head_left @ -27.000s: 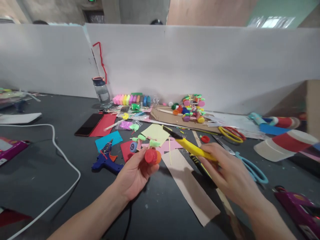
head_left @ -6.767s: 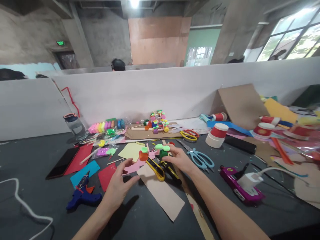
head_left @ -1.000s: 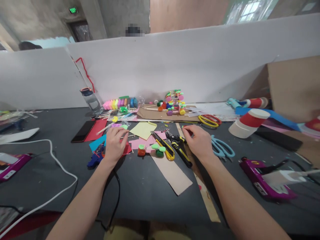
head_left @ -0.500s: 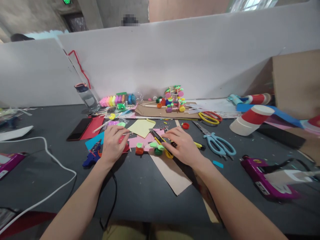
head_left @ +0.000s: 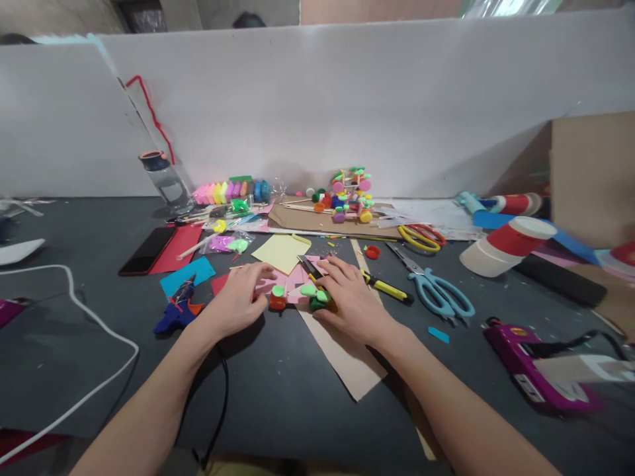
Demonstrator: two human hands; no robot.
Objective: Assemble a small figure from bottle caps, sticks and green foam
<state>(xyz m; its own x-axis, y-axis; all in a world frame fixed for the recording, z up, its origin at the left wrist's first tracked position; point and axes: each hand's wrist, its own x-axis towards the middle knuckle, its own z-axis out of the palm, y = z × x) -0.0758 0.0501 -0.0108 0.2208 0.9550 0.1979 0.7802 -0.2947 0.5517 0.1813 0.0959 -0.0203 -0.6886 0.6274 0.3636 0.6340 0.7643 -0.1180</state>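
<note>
My left hand [head_left: 243, 301] rests low over the table with fingers curled and the thumb apart, just left of a small orange block with a green top [head_left: 278, 298]. Nothing shows in its grasp. My right hand [head_left: 353, 301] lies with fingers spread over a dark green piece with light green tops [head_left: 317, 299], partly covering it. Under its fingertips runs a dark pointed tool with a yellow edge [head_left: 309, 266], mostly hidden. Pink paper [head_left: 268, 284] and a pale yellow sheet [head_left: 282, 253] lie between and beyond the hands. A beige card strip [head_left: 350, 360] extends toward me.
Blue-handled scissors [head_left: 439, 291] and a yellow utility knife [head_left: 389, 288] lie at right. A blue glue gun [head_left: 176, 314] and a phone [head_left: 147, 251] are left. Behind stands a colourful stick model [head_left: 351, 195]. A purple power strip [head_left: 538, 370] and paper cups [head_left: 508, 246] sit farther right.
My left hand has moved right, close to the orange block. My right hand has shifted slightly left and flattened over the green piece, uncovering more of the utility knife. The view has tilted downward.
</note>
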